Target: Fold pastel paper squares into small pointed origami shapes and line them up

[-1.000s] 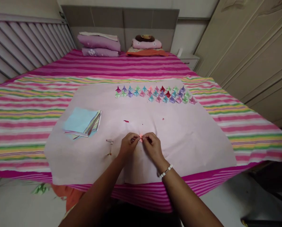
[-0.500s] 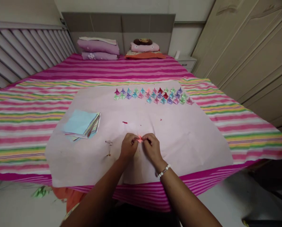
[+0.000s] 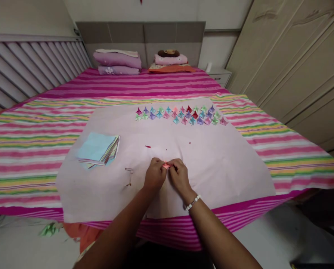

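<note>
A small coral-orange piece of folded paper (image 3: 166, 165) is pinched between my two hands, just above the pale sheet (image 3: 212, 160) spread on the bed. My left hand (image 3: 155, 173) grips its left side with thumb and fingers closed. On the other side, my right hand (image 3: 179, 173) pinches the right edge, a white beaded bracelet (image 3: 193, 202) on that wrist. The fingers hide much of the paper's shape. Beyond my hands, several small folded paper stars (image 3: 184, 120) in many colours stand in rows along the sheet's far edge.
To the left lies a stack of square paper (image 3: 96, 146), light blue on top. Dark marks (image 3: 129, 175) and a red scrap (image 3: 147, 147) are on the sheet. Folded bedding (image 3: 118, 59) sits by the headboard; a green scrap (image 3: 48, 229) lies on the floor.
My left hand has turned slightly inward, its fingers curling closer around the coral paper. The right hand keeps its pinch almost unmoved. The whole view has tilted up a little.
</note>
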### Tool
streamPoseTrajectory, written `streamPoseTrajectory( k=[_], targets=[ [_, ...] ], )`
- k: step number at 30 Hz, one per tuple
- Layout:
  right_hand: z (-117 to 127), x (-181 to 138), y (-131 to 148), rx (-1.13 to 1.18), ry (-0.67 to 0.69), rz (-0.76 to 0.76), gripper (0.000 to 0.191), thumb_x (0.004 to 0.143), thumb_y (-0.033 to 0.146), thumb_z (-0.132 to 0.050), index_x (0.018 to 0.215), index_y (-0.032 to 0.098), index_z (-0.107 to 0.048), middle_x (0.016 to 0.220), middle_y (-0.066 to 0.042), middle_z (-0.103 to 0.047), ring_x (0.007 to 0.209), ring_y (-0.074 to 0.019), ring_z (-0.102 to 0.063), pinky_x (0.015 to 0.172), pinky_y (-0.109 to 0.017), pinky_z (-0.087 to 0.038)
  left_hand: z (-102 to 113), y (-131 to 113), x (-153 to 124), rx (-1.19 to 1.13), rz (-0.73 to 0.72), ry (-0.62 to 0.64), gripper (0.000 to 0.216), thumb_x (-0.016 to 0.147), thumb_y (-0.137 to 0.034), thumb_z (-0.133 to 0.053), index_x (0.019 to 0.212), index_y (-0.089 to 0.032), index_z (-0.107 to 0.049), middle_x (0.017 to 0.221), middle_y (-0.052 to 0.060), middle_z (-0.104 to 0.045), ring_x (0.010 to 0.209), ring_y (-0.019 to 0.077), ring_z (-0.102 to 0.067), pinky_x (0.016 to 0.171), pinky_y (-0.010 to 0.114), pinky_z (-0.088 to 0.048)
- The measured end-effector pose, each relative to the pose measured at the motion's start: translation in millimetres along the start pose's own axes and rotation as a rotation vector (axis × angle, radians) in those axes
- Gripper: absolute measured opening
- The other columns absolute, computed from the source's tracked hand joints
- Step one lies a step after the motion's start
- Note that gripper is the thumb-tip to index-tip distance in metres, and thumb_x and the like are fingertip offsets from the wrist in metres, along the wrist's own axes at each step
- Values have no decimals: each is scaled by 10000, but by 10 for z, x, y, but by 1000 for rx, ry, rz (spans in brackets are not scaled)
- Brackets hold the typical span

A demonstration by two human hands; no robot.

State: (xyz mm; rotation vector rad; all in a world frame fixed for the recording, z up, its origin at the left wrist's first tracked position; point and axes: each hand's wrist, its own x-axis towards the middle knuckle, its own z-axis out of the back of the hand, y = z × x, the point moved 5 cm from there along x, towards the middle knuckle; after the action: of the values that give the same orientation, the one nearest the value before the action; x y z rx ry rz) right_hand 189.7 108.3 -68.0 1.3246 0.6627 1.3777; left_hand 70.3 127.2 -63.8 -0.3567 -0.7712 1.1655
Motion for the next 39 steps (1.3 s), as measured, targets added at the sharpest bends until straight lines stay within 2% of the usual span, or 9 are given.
streamPoseTrajectory(
  k=[6, 10, 15, 19, 24, 28, 31, 34, 39],
  targets=[
    [-2, 5, 17, -3, -1, 27, 214, 766, 77, -464, 767, 194, -643, 808, -40, -606, 794, -184, -577, 742, -326, -460, 8, -27, -22, 97, 27, 119, 228, 876, -207, -449, 916, -185, -672, 1012, 74, -552, 860, 169, -580, 743, 283, -481],
    [-16, -17, 36, -41, 12, 67, 216, 776, 59, -461, 781, 195, -629, 818, -40, -594, 792, -180, -567, 731, -316, -464, 34, -3, 1, 116, 32, 190, 252, 895, -197, -413, 879, -191, -665, 1019, 63, -540, 867, 156, -576, 761, 272, -470],
    [-39, -77, 116, -274, 151, 208, 242, 807, 42, -452, 901, 183, -624, 894, -72, -579, 851, -202, -539, 759, -327, -463, 82, 9, 56, 49, -44, 228, 242, 879, -168, -416, 826, -176, -652, 1000, 67, -535, 853, 157, -576, 794, 291, -470],
    [-9, -58, 158, -524, 252, 306, 205, 828, 51, -472, 868, 174, -631, 857, -80, -597, 806, -216, -515, 715, -333, -446, 136, -17, 107, -5, -102, 269, 240, 876, -170, -419, 796, -169, -646, 974, 72, -542, 847, 163, -579, 790, 303, -473],
    [25, 65, 241, -611, 358, 373, 194, 854, 59, -475, 810, 168, -629, 792, -70, -611, 748, -200, -522, 681, -311, -433, 210, -34, 226, -55, -130, 283, 228, 864, -172, -449, 798, -183, -667, 1069, 82, -561, 902, 171, -599, 816, 314, -488],
    [80, 301, 292, -497, 312, 321, 182, 872, 105, -495, 762, 169, -625, 744, -50, -612, 716, -175, -545, 661, -281, -431, 319, 96, 349, -99, -134, 93, 279, 882, -285, -490, 1096, -186, -641, 1180, 102, -578, 1123, 202, -556, 951, 330, -462],
    [148, 619, 244, -432, 205, 212, 175, 832, 100, -532, 708, 176, -628, 710, -29, -610, 677, -158, -557, 631, -261, -421, 364, 309, 393, 54, -108, -54, 342, 892, -306, -468, 1158, -149, -616, 1222, 135, -603, 1167, 249, -542, 1018, 419, -416],
    [199, 1004, 147, -456, 80, 117, 175, 809, 101, -536, 697, 180, -644, 720, -23, -622, 650, -148, -563, 613, -253, -415, 306, 529, 395, 276, -68, -71, 348, 882, -270, -473, 1182, -161, -611, 1282, 132, -599, 1263, 325, -467, 1057, 567, -317],
    [130, 1567, -23, -530, -26, 54, 186, 797, 86, -514, 714, 170, -658, 763, -38, -636, 671, -157, -566, 624, -257, -405, 97, 715, 348, 419, -136, -10, 360, 880, -242, -460, 1195, -154, -610, 1305, 132, -591, 1261, 329, -480, 1045, 571, -323]
  ],
)
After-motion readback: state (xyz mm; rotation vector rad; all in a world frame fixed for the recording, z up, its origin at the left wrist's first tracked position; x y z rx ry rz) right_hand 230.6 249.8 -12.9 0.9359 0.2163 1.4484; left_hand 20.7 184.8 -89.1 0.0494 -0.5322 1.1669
